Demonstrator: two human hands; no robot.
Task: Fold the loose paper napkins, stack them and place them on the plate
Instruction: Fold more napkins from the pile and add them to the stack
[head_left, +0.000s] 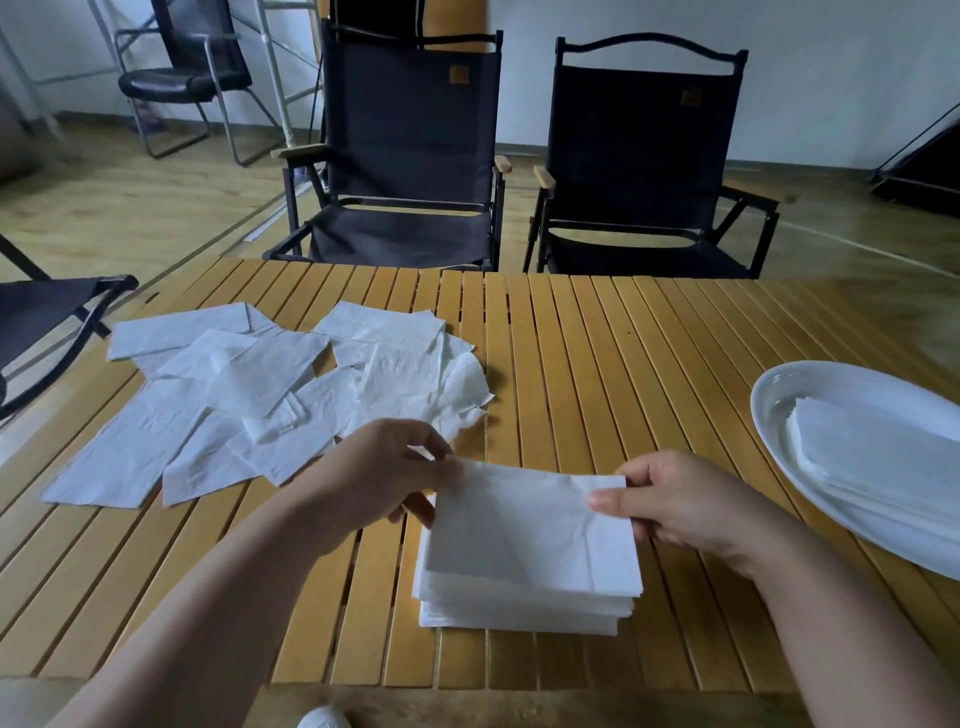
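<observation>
Your left hand (384, 473) and right hand (680, 506) each pinch a far corner of a napkin (535, 525), held over the stack (524, 608) of folded ones near the front edge of the slatted surface (597, 364). At right, a white plate (779, 410) carries a pile (883, 457) of folded napkins, partly cut off by the frame. At left, loose napkins (249, 405) lie overlapping, well apart from the plate. Beyond the surface, two dark folding chairs (410, 156) stand side by side, facing you.

The only camera sits on the person's head, close above the bench (597, 364), and looks forward and down across it.
</observation>
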